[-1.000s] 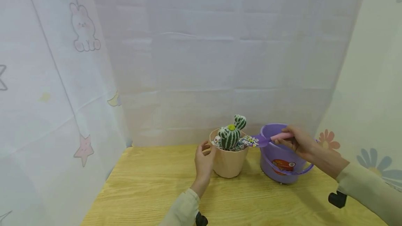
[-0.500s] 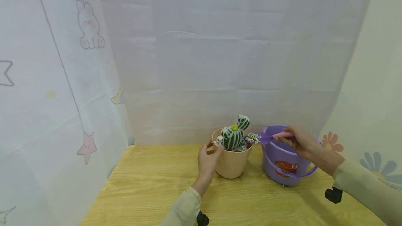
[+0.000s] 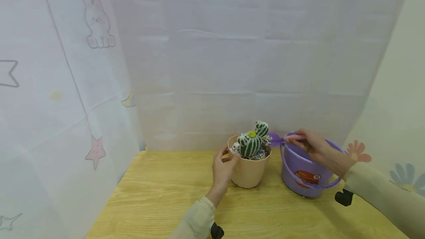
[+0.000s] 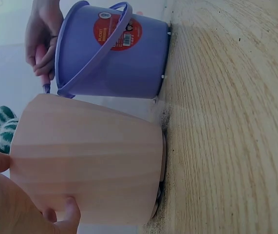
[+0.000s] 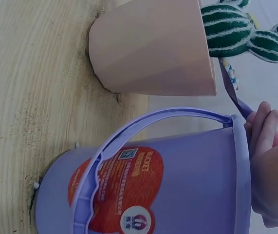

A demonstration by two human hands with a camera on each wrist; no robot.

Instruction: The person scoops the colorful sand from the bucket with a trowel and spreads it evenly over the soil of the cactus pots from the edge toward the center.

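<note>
A green-and-white striped cactus [image 3: 249, 146] with a yellow flower stands in a peach flowerpot [image 3: 248, 173], among small coloured pebbles. My left hand [image 3: 223, 170] holds the pot's left side, thumb at the rim; in the left wrist view its fingertips [image 4: 71, 212] rest on the pot wall. My right hand [image 3: 312, 146] grips the pink handle of a small purple shovel [image 3: 275, 140] above the bucket. The blade reaches over the pot's right rim, bearing multicoloured pebbles [image 3: 267, 141]. Its tip is hidden behind the cactus.
A purple bucket [image 3: 299, 180] with a red label stands right of the pot, its handle hanging down the front. Both stand on a wooden table [image 3: 166, 187]. Pale hanging cloth [image 3: 212, 65] rises close behind them, and printed cloth stands at both sides.
The shovel blade has swung toward the back of the pot, behind the cactus, and fewer pebbles show on it. My left thumb has come onto the pot's rim.
</note>
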